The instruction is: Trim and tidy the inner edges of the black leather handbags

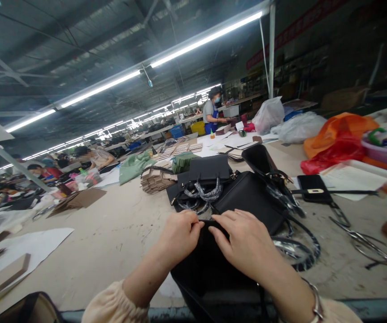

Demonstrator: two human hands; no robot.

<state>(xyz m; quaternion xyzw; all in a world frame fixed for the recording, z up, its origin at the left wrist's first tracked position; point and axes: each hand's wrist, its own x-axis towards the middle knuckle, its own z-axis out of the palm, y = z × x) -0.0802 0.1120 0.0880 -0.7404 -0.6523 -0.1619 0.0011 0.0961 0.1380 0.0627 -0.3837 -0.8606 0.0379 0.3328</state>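
A black handbag [203, 273] stands at the table's near edge, its dark inside facing me. My left hand [181, 231] pinches the far rim of its opening between thumb and fingers. Close beside it, my right hand [245, 237] grips the same rim, fingers over the edge and thumb on the inner side. Just beyond my hands lie several finished-looking black handbags [210, 168]. Clear plastic film wraps their handles [208, 192]. A larger black bag [250, 197] leans at the right of that pile, with a film-wrapped strap [301, 260] near it.
Scissors [371, 242] and a black phone [312, 187] lie on the right. Stacked brown pieces [158, 179] and green cloth [134, 166] sit beyond. White paper with a beige block [8, 276] is at left. Plastic bags [270, 114] and a co-worker [211, 112] are farther back.
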